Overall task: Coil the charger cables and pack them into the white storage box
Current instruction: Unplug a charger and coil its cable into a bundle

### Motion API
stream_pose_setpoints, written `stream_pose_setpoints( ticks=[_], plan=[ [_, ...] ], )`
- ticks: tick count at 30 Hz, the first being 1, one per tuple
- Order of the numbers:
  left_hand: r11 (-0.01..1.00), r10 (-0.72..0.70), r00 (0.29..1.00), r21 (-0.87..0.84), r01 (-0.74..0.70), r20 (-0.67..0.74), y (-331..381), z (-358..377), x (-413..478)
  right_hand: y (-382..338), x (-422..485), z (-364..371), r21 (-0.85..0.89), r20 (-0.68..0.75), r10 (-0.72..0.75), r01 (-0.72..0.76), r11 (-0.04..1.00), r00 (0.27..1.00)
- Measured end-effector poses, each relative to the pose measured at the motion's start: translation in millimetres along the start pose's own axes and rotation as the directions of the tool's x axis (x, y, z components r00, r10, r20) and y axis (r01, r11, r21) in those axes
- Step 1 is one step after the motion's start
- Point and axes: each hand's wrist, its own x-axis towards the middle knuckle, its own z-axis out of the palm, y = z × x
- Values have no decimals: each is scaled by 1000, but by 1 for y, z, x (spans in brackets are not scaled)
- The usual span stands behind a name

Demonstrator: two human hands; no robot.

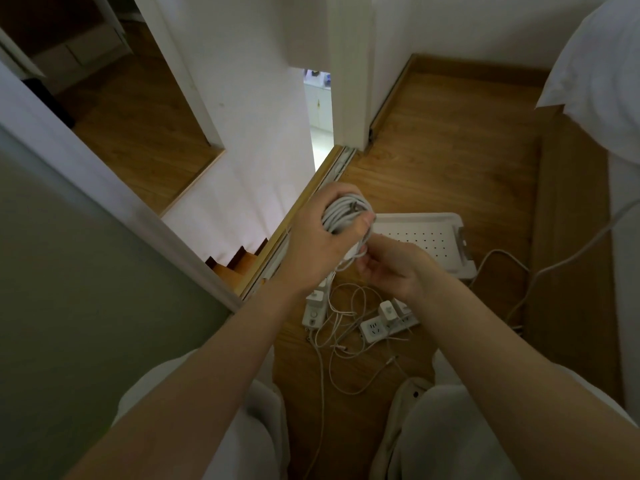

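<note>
My left hand point(320, 233) grips a coil of white charger cable point(343, 211) held above the floor, thumb pressed over the loops. Just below it, my right hand point(391, 263) pinches the lower end of that same coil near a white plug piece point(356, 251). The white storage box point(450, 233) with a perforated bottom lies on the wooden floor just right of the hands; nothing shows in its visible part. More loose white cables point(346, 341) lie tangled on the floor below the hands.
Two white power strips point(384, 325) point(313, 311) with adapters plugged in sit among the loose cables. A further cable point(512, 268) runs right toward a white bed point(609, 81). A sliding-door track point(304, 216) and a stairwell lie left. My knees frame the bottom.
</note>
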Motion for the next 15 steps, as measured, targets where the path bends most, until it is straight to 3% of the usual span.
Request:
stream_pose_setpoints(
  ticks=[3,5,7,10,15],
  plan=[
    [999,-32,999,13,32,20,-2,-4,1,1,-2,0,-298,78,-111,129,946,991],
    [990,-143,988,-23,142,-63,-5,-8,4,0,-8,1,-405,141,-163,207,890,976],
    [949,-309,942,-104,297,-134,-8,-11,7,-2,-11,2,-439,211,-186,263,859,960],
    [841,-515,851,-253,478,-103,-9,-12,8,-2,-14,3,-448,263,-186,291,846,947],
    [690,-668,744,-353,632,27,-9,-13,9,1,-8,-3,-386,318,-103,228,894,943]
  ],
)
